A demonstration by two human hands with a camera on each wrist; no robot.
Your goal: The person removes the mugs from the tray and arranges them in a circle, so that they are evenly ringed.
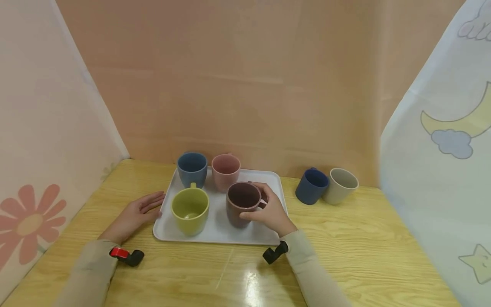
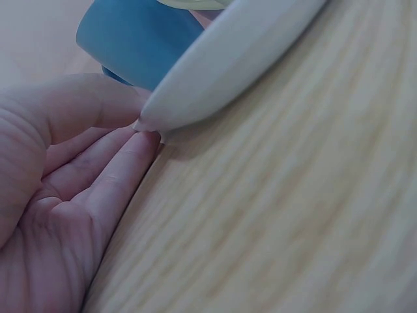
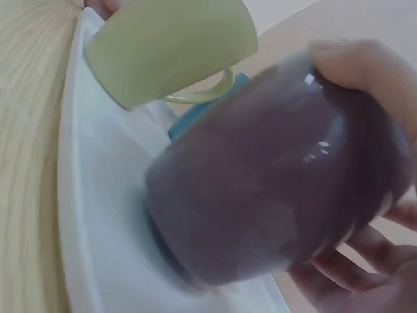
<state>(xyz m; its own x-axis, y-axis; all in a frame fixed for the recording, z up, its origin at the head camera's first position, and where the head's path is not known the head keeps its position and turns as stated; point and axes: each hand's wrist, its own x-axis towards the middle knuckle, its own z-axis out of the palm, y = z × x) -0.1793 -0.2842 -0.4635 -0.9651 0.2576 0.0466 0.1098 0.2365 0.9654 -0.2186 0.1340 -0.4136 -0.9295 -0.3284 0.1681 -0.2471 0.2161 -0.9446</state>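
My right hand (image 1: 271,212) holds a glossy brown mug (image 1: 236,212) over the right part of a white tray (image 1: 219,235). The thumb lies on its near side, and the fingers are round the handle side. In the right wrist view the brown mug (image 3: 260,189) fills the middle; whether its base touches the tray is unclear. My left hand (image 1: 136,215) is at the tray's left edge, fingers fairly straight and fingertips touching the rim. A yellow-green mug (image 1: 190,219), a blue mug (image 1: 192,172) and a pink mug (image 1: 225,172) stand on the tray.
Right of the tray, a dark blue mug (image 1: 311,187) and a beige mug (image 1: 339,186) stand side by side on the wooden table (image 1: 368,247). An orange-brown backdrop (image 1: 238,85) rises behind, with patterned cloths at both sides.
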